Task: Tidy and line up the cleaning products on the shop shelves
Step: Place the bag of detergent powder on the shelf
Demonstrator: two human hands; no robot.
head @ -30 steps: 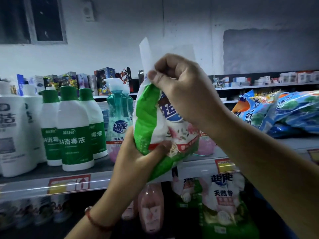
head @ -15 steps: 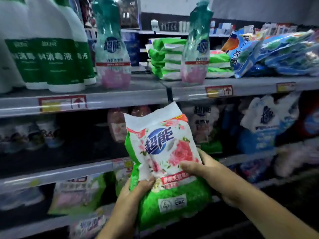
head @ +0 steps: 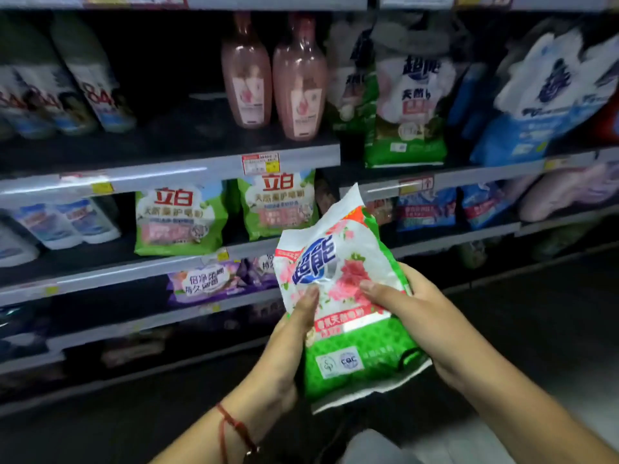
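Holding detergent bag (head: 341, 296) in left hand (head: 284, 349) and right hand (head: 418, 316), fingers clenched | long axis upright, tilted right | matching green bags (head: 405, 105) up-right on shelf (head: 469, 177)

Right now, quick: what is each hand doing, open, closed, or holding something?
Left hand: closed on the detergent bag, thumb across its front.
Right hand: closed on the same bag's right side, thumb pressing the front.

Top grey metal shelf rail (head: 268, 0) cut by upper frame edge. White "84" plastic bottles (head: 97, 92) at left motion-blurred, labels unreadable. Dark lowest shelf packets (head: 134, 346) indistinct. Left hand (head: 288, 356) fingers hidden behind green-and-white floral detergent bag (head: 341, 296).
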